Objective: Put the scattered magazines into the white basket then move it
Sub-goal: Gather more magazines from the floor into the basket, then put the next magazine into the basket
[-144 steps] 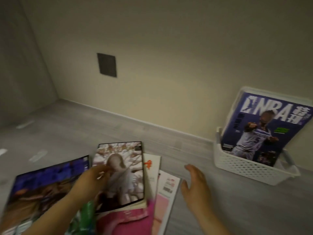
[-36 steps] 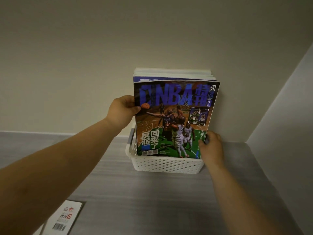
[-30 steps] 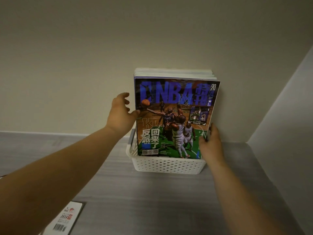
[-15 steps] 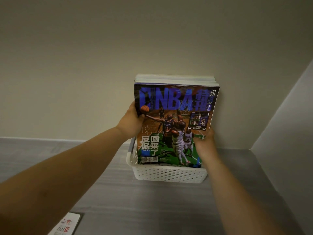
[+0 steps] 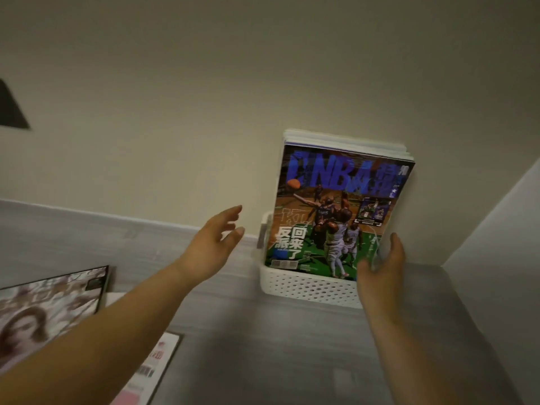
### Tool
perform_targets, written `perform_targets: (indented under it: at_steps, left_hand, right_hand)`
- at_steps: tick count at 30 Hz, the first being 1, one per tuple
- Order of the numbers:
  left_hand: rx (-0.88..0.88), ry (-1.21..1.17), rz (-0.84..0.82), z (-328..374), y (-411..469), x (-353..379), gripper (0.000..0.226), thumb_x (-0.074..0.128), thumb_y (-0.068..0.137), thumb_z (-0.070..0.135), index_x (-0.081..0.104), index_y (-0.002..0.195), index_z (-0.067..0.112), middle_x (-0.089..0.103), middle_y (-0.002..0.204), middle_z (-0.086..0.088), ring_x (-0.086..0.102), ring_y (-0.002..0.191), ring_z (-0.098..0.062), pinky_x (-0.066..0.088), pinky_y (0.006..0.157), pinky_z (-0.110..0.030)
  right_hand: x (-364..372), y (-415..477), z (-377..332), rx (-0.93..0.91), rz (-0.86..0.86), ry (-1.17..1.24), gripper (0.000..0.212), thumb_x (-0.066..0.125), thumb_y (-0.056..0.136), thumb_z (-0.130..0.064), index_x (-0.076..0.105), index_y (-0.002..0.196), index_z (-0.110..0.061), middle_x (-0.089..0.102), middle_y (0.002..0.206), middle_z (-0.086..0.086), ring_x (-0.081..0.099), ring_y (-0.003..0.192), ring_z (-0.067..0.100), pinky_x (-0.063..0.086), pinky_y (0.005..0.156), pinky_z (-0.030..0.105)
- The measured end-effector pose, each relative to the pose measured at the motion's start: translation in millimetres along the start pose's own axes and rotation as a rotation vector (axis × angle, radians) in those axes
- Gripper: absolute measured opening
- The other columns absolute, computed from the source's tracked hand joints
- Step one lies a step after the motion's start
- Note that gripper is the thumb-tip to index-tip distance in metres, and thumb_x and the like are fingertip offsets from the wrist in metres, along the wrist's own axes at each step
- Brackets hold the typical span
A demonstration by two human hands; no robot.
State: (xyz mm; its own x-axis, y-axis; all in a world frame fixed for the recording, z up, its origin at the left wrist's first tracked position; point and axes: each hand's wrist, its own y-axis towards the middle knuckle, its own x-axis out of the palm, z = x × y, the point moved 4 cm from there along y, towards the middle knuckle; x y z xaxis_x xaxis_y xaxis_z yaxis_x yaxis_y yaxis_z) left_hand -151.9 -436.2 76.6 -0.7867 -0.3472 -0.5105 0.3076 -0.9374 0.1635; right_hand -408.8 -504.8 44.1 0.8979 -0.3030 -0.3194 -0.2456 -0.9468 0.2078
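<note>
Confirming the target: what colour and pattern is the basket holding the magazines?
The basket is white with rows of small holes; head view.

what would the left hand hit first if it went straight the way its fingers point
Likely the left hand meets the magazines' left edge, above the basket; depth is unclear, so it may reach the wall instead.
</note>
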Motion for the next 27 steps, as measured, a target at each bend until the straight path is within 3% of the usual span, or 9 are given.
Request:
perform_targets:
  at_steps: [3, 6, 9, 12, 15, 19, 22, 25, 27]
  left_hand:
    - [-0.056, 0.011, 0.138, -40, -50, -60, 0.033, 0.051, 0.087, 0.012, 0.052, 0.120, 0.015, 0.058, 0.118, -0.006, 0.054, 0.099, -0.013, 0.037, 0.085, -0.024]
    - [-0.237, 0.140, 0.192, -97, -100, -117, 0.023, 0.053, 0.086, 0.007, 0.063, 0.107, 0.007, 0.065, 0.106, -0.009, 0.061, 0.081, -0.003, 0.041, 0.071, -0.018]
    - [-0.356, 0.256, 0.230, -146, -142, -166, 0.019, 0.057, 0.082, 0.002, 0.066, 0.099, 0.000, 0.067, 0.105, -0.020, 0.063, 0.094, -0.030, 0.038, 0.072, -0.028]
    - [-0.499, 0.293, 0.259, -181, -181, -206, 0.018, 0.057, 0.080, -0.002, 0.066, 0.096, -0.005, 0.066, 0.103, -0.028, 0.063, 0.095, -0.041, 0.044, 0.075, -0.038]
    - [-0.484, 0.377, 0.246, -208, -208, -229, 0.020, 0.053, 0.082, 0.005, 0.066, 0.096, -0.003, 0.066, 0.100, -0.030, 0.062, 0.093, -0.045, 0.050, 0.079, -0.046]
    - [-0.531, 0.311, 0.230, -227, -227, -241, 0.036, 0.064, 0.079, 0.015, 0.058, 0.112, 0.000, 0.065, 0.111, -0.024, 0.060, 0.103, -0.038, 0.045, 0.085, -0.039]
    - [-0.465, 0.205, 0.203, -233, -230, -247, 0.039, 0.062, 0.080, 0.016, 0.055, 0.118, 0.008, 0.068, 0.106, -0.018, 0.062, 0.099, -0.034, 0.047, 0.081, -0.039]
    - [-0.428, 0.151, 0.156, -243, -230, -252, 0.037, 0.058, 0.084, 0.020, 0.052, 0.120, 0.014, 0.069, 0.106, -0.013, 0.063, 0.096, -0.029, 0.049, 0.080, -0.038]
    - [-0.433, 0.091, 0.158, -248, -228, -254, 0.039, 0.057, 0.085, 0.020, 0.050, 0.122, 0.011, 0.067, 0.111, -0.015, 0.062, 0.100, -0.030, 0.049, 0.082, -0.039]
  right_hand:
    - [8, -42, -14, -0.051, -0.030, -0.177, 0.069, 0.057, 0.078, 0.001, 0.025, 0.138, -0.009, 0.028, 0.147, 0.016, 0.028, 0.134, 0.033, 0.029, 0.108, 0.044]
    - [31, -91, -23, -0.071, -0.135, -0.303, 0.067, 0.058, 0.079, 0.000, 0.027, 0.138, -0.007, 0.023, 0.150, 0.017, 0.021, 0.137, 0.032, 0.022, 0.111, 0.042]
    - [66, -143, -31, -0.060, -0.276, -0.382, 0.058, 0.055, 0.082, -0.001, 0.035, 0.135, -0.012, 0.020, 0.152, 0.013, 0.016, 0.139, 0.028, 0.018, 0.112, 0.035]
    - [114, -203, -40, -0.118, -0.464, -0.464, 0.049, 0.050, 0.086, -0.008, 0.039, 0.133, -0.019, 0.016, 0.154, 0.006, 0.014, 0.141, 0.023, 0.018, 0.112, 0.029]
    - [164, -275, -53, -0.208, -0.667, -0.502, 0.052, 0.045, 0.090, -0.023, 0.028, 0.138, -0.025, 0.002, 0.156, 0.004, 0.004, 0.143, 0.019, 0.012, 0.113, 0.022]
    - [214, -352, -62, -0.251, -0.830, -0.484, 0.062, 0.039, 0.091, -0.036, 0.003, 0.142, -0.028, -0.006, 0.155, -0.004, -0.002, 0.143, 0.012, 0.003, 0.115, 0.026]
    - [227, -368, -58, -0.159, -0.843, -0.427, 0.054, 0.033, 0.094, -0.025, 0.008, 0.140, -0.037, 0.005, 0.154, -0.013, 0.004, 0.142, 0.009, 0.002, 0.117, 0.031]
    - [221, -366, -54, 0.072, -0.738, -0.183, 0.038, 0.034, 0.095, -0.018, 0.036, 0.130, -0.032, 0.026, 0.150, -0.005, 0.021, 0.138, 0.013, 0.015, 0.116, 0.033]
    - [217, -366, -51, 0.128, -0.678, -0.129, 0.033, 0.035, 0.095, -0.023, 0.042, 0.127, -0.029, 0.035, 0.147, -0.001, 0.027, 0.135, 0.014, 0.020, 0.114, 0.033]
